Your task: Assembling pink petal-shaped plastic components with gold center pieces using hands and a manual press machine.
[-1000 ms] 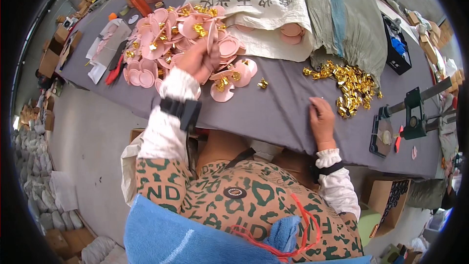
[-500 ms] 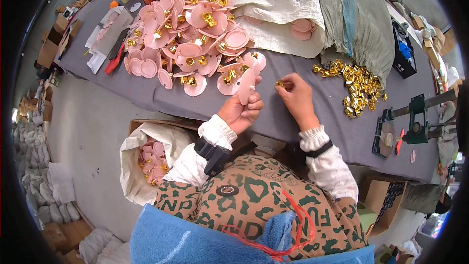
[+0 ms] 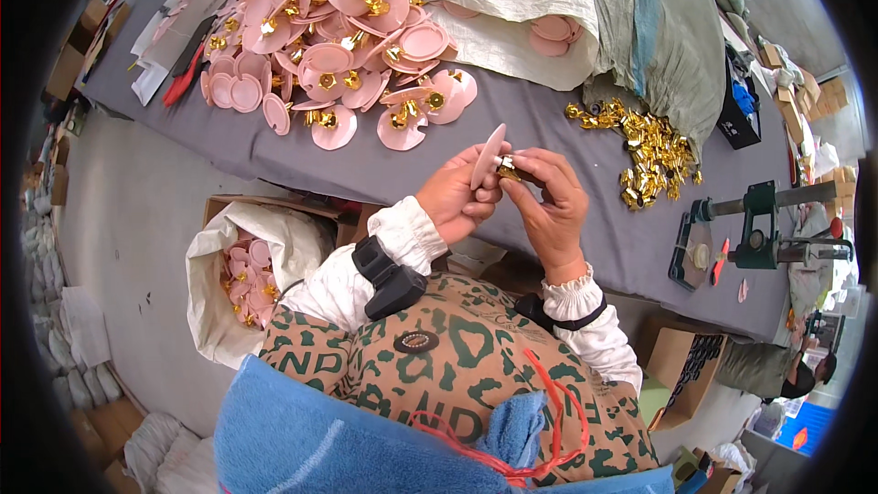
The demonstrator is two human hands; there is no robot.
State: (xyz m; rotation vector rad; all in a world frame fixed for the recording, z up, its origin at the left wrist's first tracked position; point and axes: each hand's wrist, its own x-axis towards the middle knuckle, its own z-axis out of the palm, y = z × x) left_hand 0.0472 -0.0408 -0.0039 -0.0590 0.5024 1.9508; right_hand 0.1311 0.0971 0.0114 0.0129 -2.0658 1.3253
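Observation:
My left hand [image 3: 455,196] holds a round pink disc [image 3: 487,157] on edge, with its small white stem facing right. In my right hand [image 3: 554,210], a shiny gold metal fitting [image 3: 508,167] is pinched between thumb and fingers. The fitting meets the stem of the disc; how far it sits on it, I cannot tell. Beyond my left hand lies a heap of pink discs [image 3: 326,59], many bearing gold fittings. To the right of my right hand, loose gold fittings [image 3: 655,154] are spread in a pile on the grey cloth [image 3: 357,165].
A white woven sack [image 3: 512,46] with discs at its mouth and a grey-green sack [image 3: 681,27] stand at the back. On the right are a green hand press [image 3: 761,227] and a black box [image 3: 743,114]. An open sack [image 3: 206,288] of discs stands below the table's edge.
My right hand has moved left and brought the gold fitting against the disc's stem. My left hand has turned the disc so its stem faces right. The whole view has shifted slightly.

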